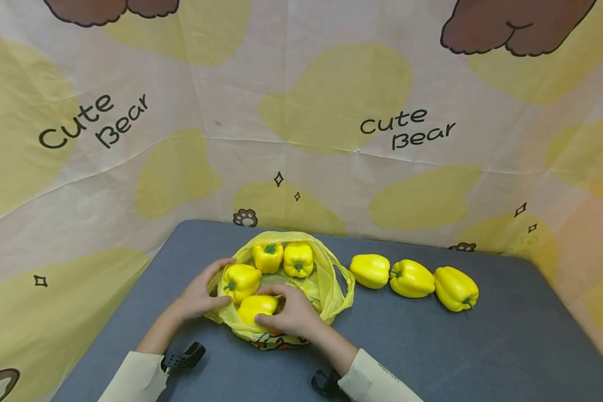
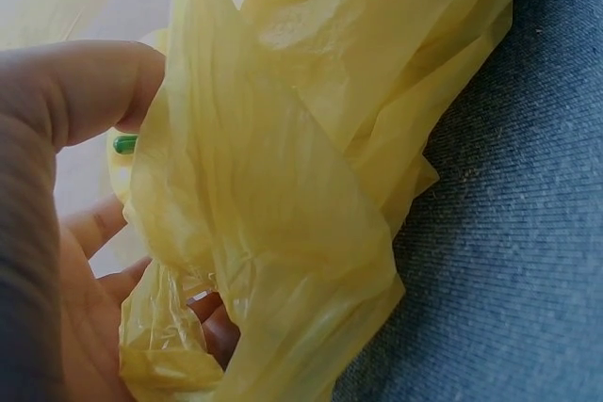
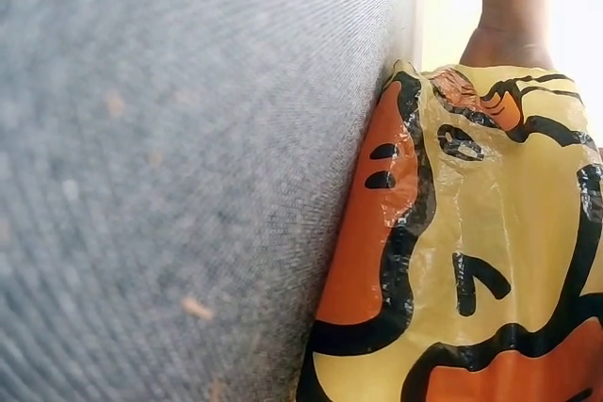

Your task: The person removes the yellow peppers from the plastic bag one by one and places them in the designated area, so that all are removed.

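Observation:
A thin yellow plastic bag [image 1: 324, 282] stands open on the table with several yellow bell peppers inside. My left hand [image 1: 199, 294] holds the bag's left side, fingers at the rim and thumb beside a pepper [image 1: 242, 281]. In the left wrist view, crumpled bag film [image 2: 273, 204] lies between thumb and fingers. With thumb and fingers my right hand [image 1: 295, 314] grips the front pepper [image 1: 256, 308] inside the bag. Two more peppers, one at the back left [image 1: 268, 259] and one at the back right [image 1: 298, 260], lie behind it. The right wrist view shows the bag's printed outer side [image 3: 480, 223].
Right of the bag, three more yellow peppers lie in a row: the left one [image 1: 370, 271], the middle one [image 1: 412, 278] and the right one [image 1: 456, 288]. A patterned cloth [image 1: 311, 111] hangs behind the grey table [image 1: 522, 340].

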`<state>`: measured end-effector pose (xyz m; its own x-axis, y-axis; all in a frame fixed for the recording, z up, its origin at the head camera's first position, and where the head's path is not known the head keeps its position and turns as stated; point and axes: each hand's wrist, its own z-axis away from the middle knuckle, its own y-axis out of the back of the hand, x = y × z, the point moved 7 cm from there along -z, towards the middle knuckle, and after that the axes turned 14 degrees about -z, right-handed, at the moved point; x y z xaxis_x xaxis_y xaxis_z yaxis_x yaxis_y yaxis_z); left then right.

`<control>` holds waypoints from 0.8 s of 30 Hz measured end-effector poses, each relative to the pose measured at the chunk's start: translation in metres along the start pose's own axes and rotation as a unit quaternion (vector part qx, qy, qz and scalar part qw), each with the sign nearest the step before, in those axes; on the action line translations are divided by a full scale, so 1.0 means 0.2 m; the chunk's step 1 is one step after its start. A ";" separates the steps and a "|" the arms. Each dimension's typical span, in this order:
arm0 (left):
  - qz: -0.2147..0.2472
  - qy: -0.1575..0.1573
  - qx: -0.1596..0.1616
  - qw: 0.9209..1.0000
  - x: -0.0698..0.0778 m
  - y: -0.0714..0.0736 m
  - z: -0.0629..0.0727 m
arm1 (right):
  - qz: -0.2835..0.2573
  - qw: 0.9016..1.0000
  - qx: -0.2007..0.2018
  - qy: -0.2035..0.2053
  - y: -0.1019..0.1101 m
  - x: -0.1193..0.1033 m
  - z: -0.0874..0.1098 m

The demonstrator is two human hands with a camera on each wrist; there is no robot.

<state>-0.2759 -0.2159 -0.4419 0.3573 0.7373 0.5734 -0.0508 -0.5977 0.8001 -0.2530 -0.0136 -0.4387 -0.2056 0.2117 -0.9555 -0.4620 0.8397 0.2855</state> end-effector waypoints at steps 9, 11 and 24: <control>0.002 0.002 -0.002 1.000 0.00 0.00 0.00 | -0.017 1.000 0.017 -0.014 0.01 0.00 0.00; 0.005 0.000 -0.001 1.000 0.00 0.00 0.00 | -0.020 0.999 0.025 -0.015 0.02 0.00 0.01; 0.000 -0.009 0.002 1.000 0.00 0.00 0.00 | -0.036 0.998 0.053 0.018 0.09 -0.06 0.01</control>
<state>-0.2762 -0.2162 -0.4419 0.3735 0.7313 0.5708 -0.0465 -0.5997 0.7988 -0.2566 0.0009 -0.4220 -0.2068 0.1315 -0.9695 -0.3842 0.9004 0.2041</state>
